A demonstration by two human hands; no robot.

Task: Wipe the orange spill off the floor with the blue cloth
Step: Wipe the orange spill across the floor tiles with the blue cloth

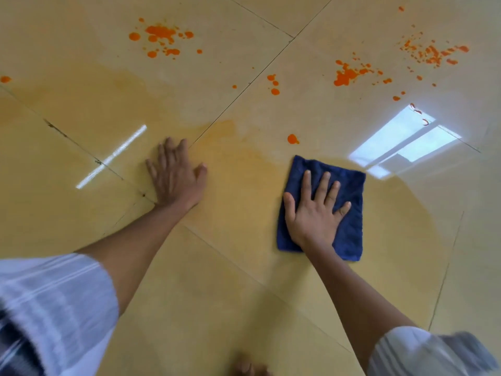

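Right hand [314, 210] flat on the blue cloth [349, 213], palm down, fingers spread apart and pressing rather than clutching; cloth folded into a rough rectangle, soft napped weave, lying on the floor right of centre with its far left corner pointing toward a lone orange drop [292, 139] just beyond it. Left hand [176, 175] also flat and open on bare tile, fingers together, holding nothing, well apart from the cloth. Between the two hands, a pale orange smear film [238, 147] across the glossy surface, dull-edged and running far-left. Beyond that, on the far side, the orange spill in thick wet splatter: one cluster far left [160, 33], one far right of centre [347, 76], a finer spray of specks further right [431, 52], and a few drops [274, 84] near the tile joint. Floor [217, 294] of large beige polished tiles with thin dark grout lines, mirror-bright with a window reflection [401, 142] right of the cloth. Open tile on all sides of the cloth, near side clear of spill. White sleeves [54, 299] at both near corners.
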